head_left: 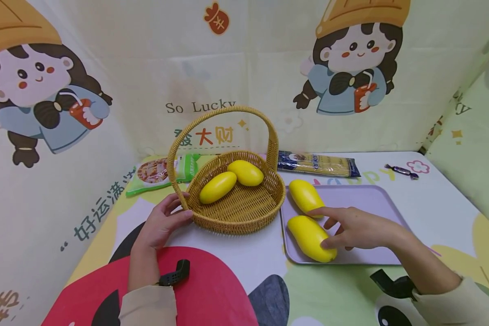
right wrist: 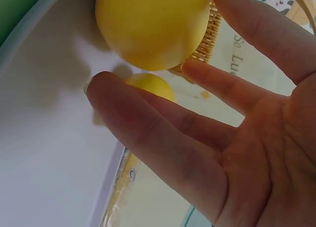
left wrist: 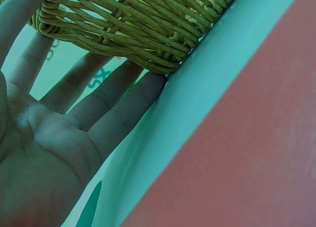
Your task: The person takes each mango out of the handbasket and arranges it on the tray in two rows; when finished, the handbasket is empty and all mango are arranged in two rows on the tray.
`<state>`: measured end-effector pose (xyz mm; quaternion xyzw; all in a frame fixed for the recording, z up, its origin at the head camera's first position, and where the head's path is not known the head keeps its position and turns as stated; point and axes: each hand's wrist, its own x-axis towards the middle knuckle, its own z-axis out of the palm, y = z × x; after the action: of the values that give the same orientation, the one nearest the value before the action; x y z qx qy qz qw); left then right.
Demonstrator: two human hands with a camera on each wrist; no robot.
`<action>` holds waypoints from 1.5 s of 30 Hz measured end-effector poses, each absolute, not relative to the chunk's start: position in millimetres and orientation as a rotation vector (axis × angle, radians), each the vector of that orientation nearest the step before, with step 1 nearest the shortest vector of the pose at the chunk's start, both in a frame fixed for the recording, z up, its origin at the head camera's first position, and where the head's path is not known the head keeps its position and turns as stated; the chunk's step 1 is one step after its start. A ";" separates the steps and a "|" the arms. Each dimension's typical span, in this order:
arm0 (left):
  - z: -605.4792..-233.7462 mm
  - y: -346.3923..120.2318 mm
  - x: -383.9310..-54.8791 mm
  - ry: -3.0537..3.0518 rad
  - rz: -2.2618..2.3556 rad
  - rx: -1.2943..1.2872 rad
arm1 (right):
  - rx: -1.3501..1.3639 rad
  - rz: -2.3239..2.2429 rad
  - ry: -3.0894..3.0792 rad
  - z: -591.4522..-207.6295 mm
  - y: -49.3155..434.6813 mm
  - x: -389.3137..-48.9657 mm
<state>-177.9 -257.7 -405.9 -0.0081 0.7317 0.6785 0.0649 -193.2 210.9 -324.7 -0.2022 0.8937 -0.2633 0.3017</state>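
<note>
A wicker basket (head_left: pixel 236 224) with a tall arched handle stands mid-table, with two yellow mangoes (head_left: pixel 218 187) inside. My left hand (head_left: pixel 161 220) holds its left side near the handle's foot, thumb in front and fingers behind. In the left wrist view, the long fingers (left wrist: pixel 111 96) lie nearly straight against the weave. On the lilac tray (head_left: pixel 362 199) lie two more mangoes, the near one (head_left: pixel 307 237) and the far one (head_left: pixel 305 194). Over them is my right hand (head_left: pixel 356 227), fingers spread and thumb by the near mango. Whether it touches either mango is hard to tell.
Behind the basket on the left lies a green food packet (head_left: pixel 163 173). A pack of spaghetti (head_left: pixel 318 164) lies behind the tray, and a wrapped candy (head_left: pixel 401 171) lies at the far right. A printed cloth backdrop (head_left: pixel 261 59) rises behind the table.
</note>
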 end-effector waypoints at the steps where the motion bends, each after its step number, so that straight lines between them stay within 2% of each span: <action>1: -405.8 -257.7 -177.7 2.208 2.048 -0.029 | -0.536 -0.699 2.368 -324.6 210.7 -193.1; 32: -407.3 -257.5 -179.0 2.196 2.060 -0.031 | -0.491 -0.676 2.358 -308.4 207.2 -193.7; 45: -407.5 -258.6 -178.9 2.196 2.064 -0.019 | -0.720 -0.579 2.453 -274.8 192.5 -206.6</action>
<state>-178.9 -258.6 -407.5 -0.0064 0.7271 0.6835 0.0639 -206.6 192.5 -274.8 -0.2654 0.9043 -0.2136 0.2571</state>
